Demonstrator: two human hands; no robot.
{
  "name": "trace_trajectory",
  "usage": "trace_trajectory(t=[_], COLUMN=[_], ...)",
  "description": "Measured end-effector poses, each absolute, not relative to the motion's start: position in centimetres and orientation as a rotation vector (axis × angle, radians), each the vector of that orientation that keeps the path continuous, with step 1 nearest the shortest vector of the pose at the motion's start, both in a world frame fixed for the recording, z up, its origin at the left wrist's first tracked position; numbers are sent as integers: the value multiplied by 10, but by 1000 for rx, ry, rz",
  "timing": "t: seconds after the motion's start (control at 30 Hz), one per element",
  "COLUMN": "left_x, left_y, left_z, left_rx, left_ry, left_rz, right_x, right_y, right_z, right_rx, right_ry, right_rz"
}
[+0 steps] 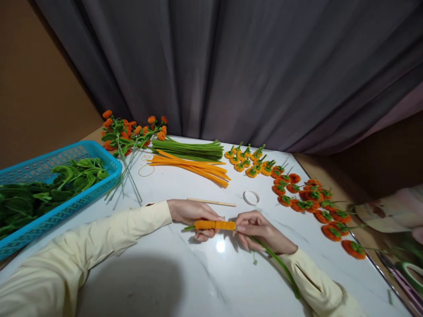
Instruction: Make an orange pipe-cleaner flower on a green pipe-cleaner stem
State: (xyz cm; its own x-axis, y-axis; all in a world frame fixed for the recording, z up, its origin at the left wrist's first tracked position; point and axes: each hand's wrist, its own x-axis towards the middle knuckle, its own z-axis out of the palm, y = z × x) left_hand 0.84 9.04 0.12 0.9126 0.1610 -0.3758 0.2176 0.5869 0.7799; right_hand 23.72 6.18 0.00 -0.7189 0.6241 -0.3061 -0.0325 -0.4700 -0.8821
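Note:
My left hand [193,212] is closed around a coil of orange pipe cleaner [214,225], held level just above the table. A short green end sticks out on its left side. At the coil's right end, the fingers of my right hand [261,230] pinch it. A long green pipe cleaner [282,264] trails from under my right hand towards my sleeve; whether it joins the coil is hidden. Beyond my hands lie a thin wooden stick [213,202] and a white ring [251,197], perhaps a roll of tape.
Loose orange pipe cleaners [194,166] and green pipe cleaners [191,150] lie at the back. Yellow-orange flower heads [251,171] and darker orange ones [310,196] cover the right side. At left are a blue basket [66,200] of green leaves and finished flowers [127,132]. Another person's sleeve [386,211] shows at right.

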Motion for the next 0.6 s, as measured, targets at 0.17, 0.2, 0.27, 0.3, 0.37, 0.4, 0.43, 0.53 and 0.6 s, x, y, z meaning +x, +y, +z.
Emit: trace_trajectory(t=[0.17, 0.2, 0.27, 0.3, 0.37, 0.4, 0.43, 0.53, 0.6], left_x=[7, 7, 7, 7, 8, 9, 9, 10, 10], left_y=[90, 90, 90, 90, 90, 90, 90, 89, 88], left_z=[3, 2, 0, -1, -4, -5, -5, -4, -3], left_rx=[946, 950, 943, 936, 935, 936, 934, 865, 801], left_ry=[447, 438, 415, 416, 439, 446, 443, 387, 378], left_rz=[6, 3, -5, -4, 2, -4, -20, -98, -118], right_x=[240, 240, 242, 242, 242, 242, 241, 241, 241], right_y=[63, 63, 63, 63, 62, 62, 62, 61, 61], right_z=[-2, -3, -3, -3, -3, -3, -3, -3, -3], right_rx=[-826, -831, -847, -850, -852, -851, -850, -843, -825], right_ry=[-1298, -1302, -1307, -1310, -1313, -1311, -1308, -1300, -1302], right_rz=[2253, 2258, 2260, 2260, 2259, 2258, 2257, 2255, 2256])
